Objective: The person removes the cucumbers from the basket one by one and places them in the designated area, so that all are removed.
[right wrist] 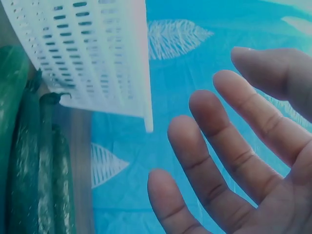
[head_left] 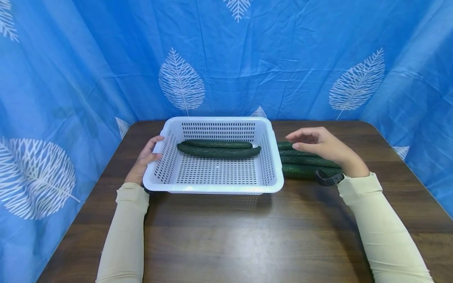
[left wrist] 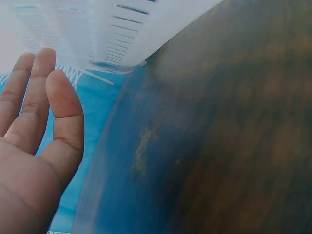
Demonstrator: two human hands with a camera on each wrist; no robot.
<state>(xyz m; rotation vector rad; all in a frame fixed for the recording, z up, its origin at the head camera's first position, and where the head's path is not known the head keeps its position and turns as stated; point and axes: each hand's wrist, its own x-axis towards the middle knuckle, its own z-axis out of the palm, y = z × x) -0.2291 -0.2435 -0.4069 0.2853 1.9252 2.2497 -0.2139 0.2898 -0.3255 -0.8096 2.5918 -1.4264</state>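
Blue curtain (head_left: 290, 78), printed with white leaves, hung behind a dark wood-grain counter (head_left: 219, 236). One white slotted basket (head_left: 226, 189), set on the counter towards its far edge, long side facing the person. Two cucumbers (head_left: 219, 152) inside, side by side against the far half, laid lengthwise, presumably because the long axis suits them. Four loose cucumbers (head_left: 304, 160), in a row just beyond the basket's right end, parallel, probably so that they lie compactly; near ends partly hidden by the rim. One left hand (head_left: 142, 159), fingers fairly straight, thumb apart, tips at the left rim, apparently touching to steady it. One right hand (head_left: 327, 147), above the loose row, fingers spread, thumb apart, holding nothing. One dark wristband (head_left: 329, 179), right wrist.
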